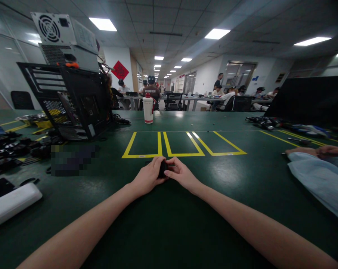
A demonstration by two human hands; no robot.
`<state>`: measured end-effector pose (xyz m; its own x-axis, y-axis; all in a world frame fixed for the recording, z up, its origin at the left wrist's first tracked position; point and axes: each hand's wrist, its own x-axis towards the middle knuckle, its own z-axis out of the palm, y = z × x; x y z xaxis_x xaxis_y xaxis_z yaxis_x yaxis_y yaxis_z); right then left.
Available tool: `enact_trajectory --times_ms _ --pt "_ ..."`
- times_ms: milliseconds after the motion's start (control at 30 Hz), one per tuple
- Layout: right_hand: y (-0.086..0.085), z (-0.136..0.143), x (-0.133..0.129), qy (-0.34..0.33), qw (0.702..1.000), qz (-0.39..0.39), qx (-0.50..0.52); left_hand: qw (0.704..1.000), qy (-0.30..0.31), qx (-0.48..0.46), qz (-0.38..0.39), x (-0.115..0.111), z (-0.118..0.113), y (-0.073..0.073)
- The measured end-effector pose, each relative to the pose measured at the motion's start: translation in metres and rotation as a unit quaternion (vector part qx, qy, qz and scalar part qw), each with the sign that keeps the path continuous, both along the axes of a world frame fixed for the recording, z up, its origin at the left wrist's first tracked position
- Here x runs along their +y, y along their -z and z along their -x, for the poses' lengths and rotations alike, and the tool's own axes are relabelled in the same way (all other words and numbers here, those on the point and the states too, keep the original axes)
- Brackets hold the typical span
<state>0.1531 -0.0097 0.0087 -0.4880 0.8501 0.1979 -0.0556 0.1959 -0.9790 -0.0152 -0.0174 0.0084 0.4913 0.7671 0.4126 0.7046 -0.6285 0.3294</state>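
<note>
Both hands meet over the green table (pixel 163 224), just in front of the yellow taped boxes (pixel 142 156). Between them is a small black object (pixel 162 170), mostly covered by my fingers, so its kind does not show. My left hand (pixel 149 175) wraps round it from the left, thumb and fingers closed. From the other side my right hand (pixel 182 173) pinches its right edge with closed fingertips.
To the left stands a black computer case (pixel 81 101) with power supplies (pixel 65 33) on top. A white bottle (pixel 148 109) is farther back. A white bar-shaped thing (pixel 13 203) lies at left. At right are a co-worker's sleeves (pixel 317 179) and hands.
</note>
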Motion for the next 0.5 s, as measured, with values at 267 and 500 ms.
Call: enact_trajectory --times_ms 267,500 --pt "-0.0054 0.0045 -0.0032 0.048 0.999 -0.017 -0.018 1.000 0.002 0.005 -0.009 -0.0003 -0.0007 -0.0004" --pt "-0.0053 0.0011 -0.0012 0.028 0.999 -0.006 -0.044 1.000 -0.003 0.003 0.009 -0.0007 0.0002 -0.0017"
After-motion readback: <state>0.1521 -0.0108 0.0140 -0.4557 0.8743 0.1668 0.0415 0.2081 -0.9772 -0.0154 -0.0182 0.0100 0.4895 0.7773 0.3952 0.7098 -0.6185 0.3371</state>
